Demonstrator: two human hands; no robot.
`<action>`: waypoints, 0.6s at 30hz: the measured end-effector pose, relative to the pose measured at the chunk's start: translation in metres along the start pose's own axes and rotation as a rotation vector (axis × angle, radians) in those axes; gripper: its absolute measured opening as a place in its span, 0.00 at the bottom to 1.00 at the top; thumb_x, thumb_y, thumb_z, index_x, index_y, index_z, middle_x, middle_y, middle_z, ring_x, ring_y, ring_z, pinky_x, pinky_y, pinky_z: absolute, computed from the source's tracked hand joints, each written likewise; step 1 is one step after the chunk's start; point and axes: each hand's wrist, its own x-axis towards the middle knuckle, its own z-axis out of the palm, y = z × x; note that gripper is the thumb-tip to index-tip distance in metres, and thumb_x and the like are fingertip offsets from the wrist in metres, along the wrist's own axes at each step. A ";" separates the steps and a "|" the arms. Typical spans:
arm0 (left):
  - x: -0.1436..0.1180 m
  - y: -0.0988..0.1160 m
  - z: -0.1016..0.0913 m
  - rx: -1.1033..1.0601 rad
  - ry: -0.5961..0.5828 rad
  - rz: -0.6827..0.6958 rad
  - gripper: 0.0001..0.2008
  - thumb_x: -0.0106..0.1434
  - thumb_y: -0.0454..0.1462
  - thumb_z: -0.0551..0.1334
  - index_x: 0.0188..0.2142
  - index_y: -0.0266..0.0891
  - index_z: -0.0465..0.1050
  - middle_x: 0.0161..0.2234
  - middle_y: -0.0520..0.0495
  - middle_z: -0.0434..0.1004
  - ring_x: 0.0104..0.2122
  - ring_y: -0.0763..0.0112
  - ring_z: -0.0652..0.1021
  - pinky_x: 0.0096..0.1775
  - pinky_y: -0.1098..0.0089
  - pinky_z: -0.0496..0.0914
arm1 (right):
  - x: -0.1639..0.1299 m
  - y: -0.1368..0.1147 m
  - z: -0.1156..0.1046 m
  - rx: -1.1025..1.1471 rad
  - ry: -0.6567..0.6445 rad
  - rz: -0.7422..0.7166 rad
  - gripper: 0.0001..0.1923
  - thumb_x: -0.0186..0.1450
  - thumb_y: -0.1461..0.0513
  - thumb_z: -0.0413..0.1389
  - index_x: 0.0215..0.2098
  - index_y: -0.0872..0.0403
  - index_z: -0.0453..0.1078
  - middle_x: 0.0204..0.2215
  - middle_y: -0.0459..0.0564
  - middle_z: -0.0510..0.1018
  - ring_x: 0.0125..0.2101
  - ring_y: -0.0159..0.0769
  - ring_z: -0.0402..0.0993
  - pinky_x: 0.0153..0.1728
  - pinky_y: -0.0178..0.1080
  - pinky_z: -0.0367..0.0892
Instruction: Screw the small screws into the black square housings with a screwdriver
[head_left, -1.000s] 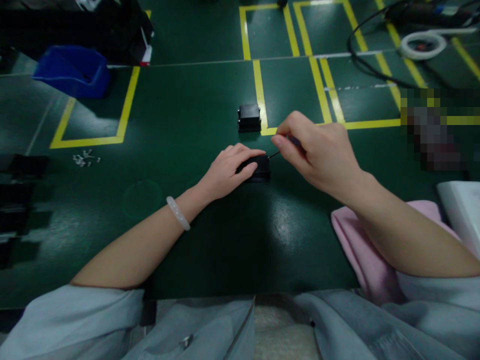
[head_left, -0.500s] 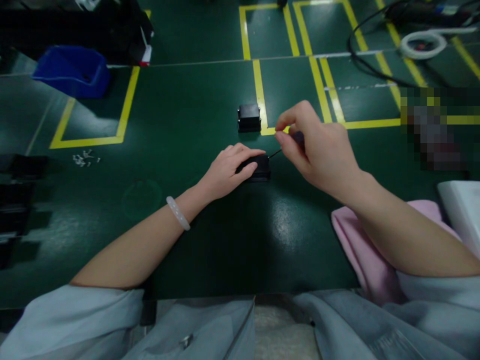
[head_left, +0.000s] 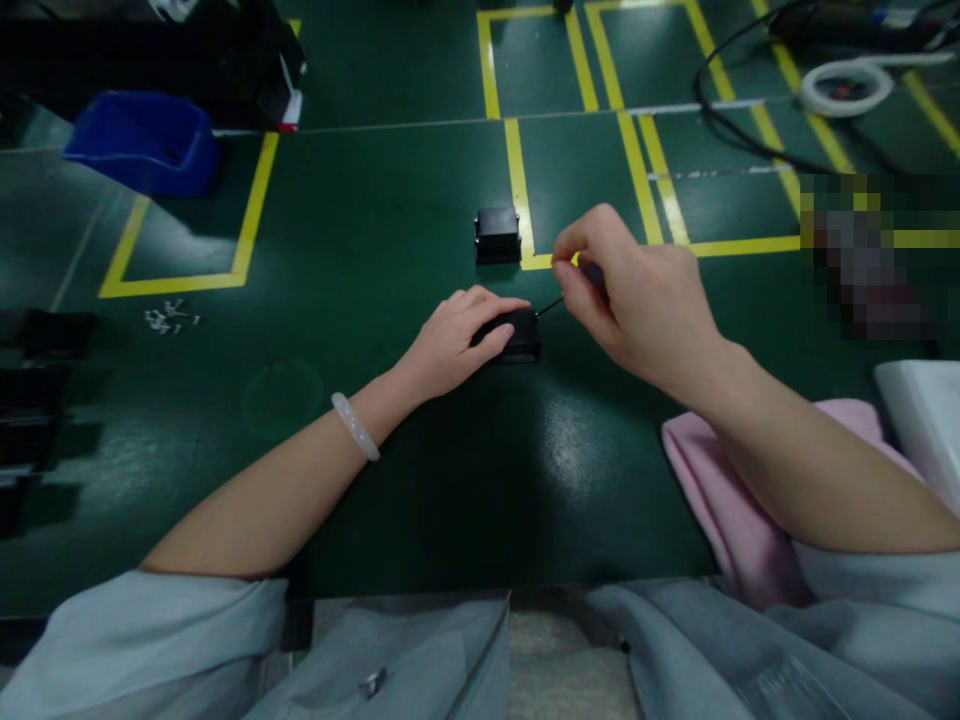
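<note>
My left hand (head_left: 463,342) holds a small black box (head_left: 525,345) against the green tabletop, thumb on the near side and fingers over the top. My right hand (head_left: 637,290) is closed round a screwdriver (head_left: 550,307). Its thin dark shaft slants down to the box's right edge, and most of the handle is hidden in the palm. A second black box (head_left: 498,235), with small metal screws at its sides, stands just beyond. To the left lies a little heap of silver screws (head_left: 166,318).
A blue bin (head_left: 146,145) stands at the back left. Several black parts (head_left: 34,400) line the left edge. On the right are a pink cloth (head_left: 705,480), a white container (head_left: 922,420), a black cable (head_left: 701,95) and a white ring-shaped coil (head_left: 846,90). Yellow tape marks the table.
Hardly anything differs. My right hand has shifted very slightly on the screwdriver, while my left hand and the box stay put.
</note>
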 end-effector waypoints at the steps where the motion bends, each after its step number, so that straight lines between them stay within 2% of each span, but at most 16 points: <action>1: 0.000 0.000 0.000 0.000 0.000 -0.001 0.20 0.70 0.43 0.49 0.58 0.42 0.66 0.47 0.45 0.71 0.46 0.63 0.70 0.48 0.63 0.63 | 0.000 0.000 0.000 0.008 0.008 0.000 0.19 0.72 0.56 0.36 0.45 0.56 0.64 0.28 0.47 0.75 0.24 0.32 0.71 0.25 0.35 0.56; 4: 0.000 -0.001 0.001 -0.001 0.005 0.004 0.20 0.71 0.43 0.49 0.58 0.42 0.66 0.47 0.45 0.71 0.46 0.64 0.70 0.48 0.63 0.64 | 0.001 0.000 0.000 0.021 0.013 -0.009 0.19 0.72 0.56 0.36 0.45 0.56 0.64 0.29 0.47 0.75 0.25 0.32 0.71 0.25 0.36 0.56; 8: 0.000 -0.001 0.001 0.007 0.017 0.018 0.20 0.70 0.43 0.49 0.58 0.42 0.66 0.46 0.45 0.71 0.46 0.63 0.70 0.49 0.63 0.63 | 0.001 0.000 -0.001 -0.005 -0.036 -0.008 0.22 0.71 0.51 0.36 0.43 0.54 0.66 0.24 0.46 0.73 0.22 0.31 0.68 0.24 0.35 0.54; 14: 0.000 0.001 0.000 -0.001 0.003 -0.004 0.20 0.70 0.43 0.49 0.58 0.43 0.66 0.47 0.45 0.71 0.46 0.63 0.70 0.49 0.63 0.64 | 0.001 -0.001 0.000 0.008 -0.006 0.013 0.19 0.72 0.56 0.36 0.46 0.54 0.64 0.29 0.48 0.75 0.25 0.31 0.71 0.26 0.35 0.57; 18: -0.001 -0.001 0.001 0.000 0.014 0.013 0.20 0.70 0.43 0.49 0.58 0.42 0.66 0.47 0.45 0.71 0.46 0.63 0.70 0.49 0.63 0.63 | 0.001 0.000 -0.001 0.015 -0.023 -0.005 0.21 0.72 0.53 0.35 0.44 0.54 0.65 0.27 0.47 0.74 0.24 0.31 0.70 0.25 0.35 0.56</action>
